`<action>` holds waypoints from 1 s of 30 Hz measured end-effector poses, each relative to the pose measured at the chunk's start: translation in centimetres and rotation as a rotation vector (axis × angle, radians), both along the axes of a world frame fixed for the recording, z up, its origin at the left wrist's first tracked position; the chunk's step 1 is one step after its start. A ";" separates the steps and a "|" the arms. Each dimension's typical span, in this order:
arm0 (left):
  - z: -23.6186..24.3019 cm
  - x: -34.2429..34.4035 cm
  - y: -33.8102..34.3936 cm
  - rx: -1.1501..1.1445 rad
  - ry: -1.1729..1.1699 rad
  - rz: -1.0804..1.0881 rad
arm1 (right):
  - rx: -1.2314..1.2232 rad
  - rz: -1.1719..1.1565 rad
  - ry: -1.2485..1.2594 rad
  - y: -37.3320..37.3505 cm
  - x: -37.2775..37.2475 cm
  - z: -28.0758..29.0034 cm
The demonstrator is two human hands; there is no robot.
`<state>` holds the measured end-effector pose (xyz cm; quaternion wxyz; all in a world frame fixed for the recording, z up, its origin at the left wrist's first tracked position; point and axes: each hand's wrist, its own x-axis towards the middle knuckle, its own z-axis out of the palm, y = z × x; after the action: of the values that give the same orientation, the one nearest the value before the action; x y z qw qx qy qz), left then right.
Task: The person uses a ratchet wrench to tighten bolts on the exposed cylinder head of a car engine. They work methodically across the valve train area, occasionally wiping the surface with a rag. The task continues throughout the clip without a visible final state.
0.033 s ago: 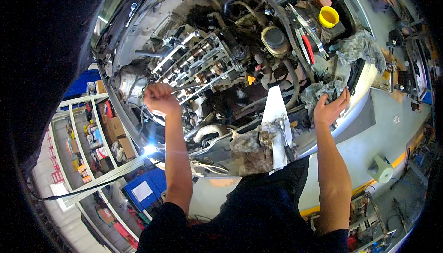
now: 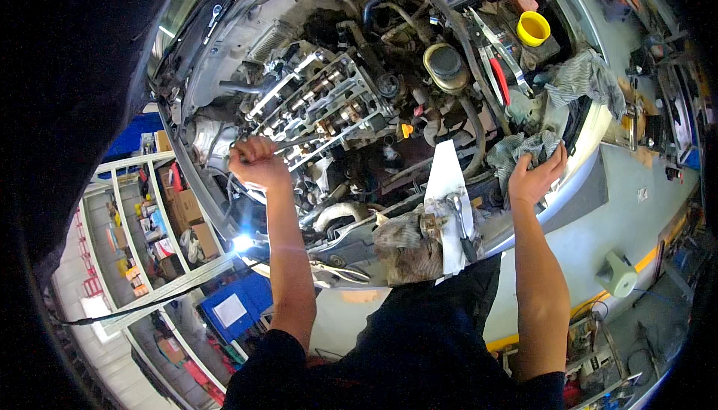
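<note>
left hand [image 2: 258,163] fisted tight round a long dark metal bar [image 2: 298,141], grip end hidden, far tip lost over the silver engine head [image 2: 320,103] | right hand [image 2: 535,177] loosely curled on a grey striped cloth rag [image 2: 517,150], can't tell if it's pinching | grey floor [image 2: 636,212], white metal shelving [image 2: 187,276]

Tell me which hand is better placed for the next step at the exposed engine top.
Probably the left hand: it is closed beside the engine top, apparently around a bar. The right hand rests on a grey cloth, farther away.
</note>
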<state>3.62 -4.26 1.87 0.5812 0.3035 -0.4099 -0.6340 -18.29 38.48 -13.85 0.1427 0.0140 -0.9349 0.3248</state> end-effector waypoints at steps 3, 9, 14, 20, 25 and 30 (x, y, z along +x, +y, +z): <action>0.4 0.1 -1.4 -0.076 0.062 -0.031 | 0.000 0.000 -0.015 -0.2 0.1 0.5; -1.2 -1.9 -1.9 -0.084 0.015 0.106 | -0.002 0.012 0.008 0.0 0.0 0.0; -1.7 -2.0 -1.9 -0.169 -0.023 0.119 | -0.010 0.026 0.019 0.1 -0.2 -0.2; -1.3 -5.7 1.1 -0.328 -0.425 0.561 | 0.004 0.014 -0.005 0.2 -0.1 0.0; -1.3 -5.3 -1.4 -0.102 -0.153 0.471 | 0.007 0.018 -0.005 0.3 -0.1 0.0; -1.7 -1.1 -5.3 -0.029 -0.101 -0.299 | 0.007 0.011 -0.004 0.1 -0.1 -0.1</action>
<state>2.57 -9.58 0.22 0.4634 0.2621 -0.4885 -0.6913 -18.39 38.55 -13.93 0.1392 0.0188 -0.9362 0.3222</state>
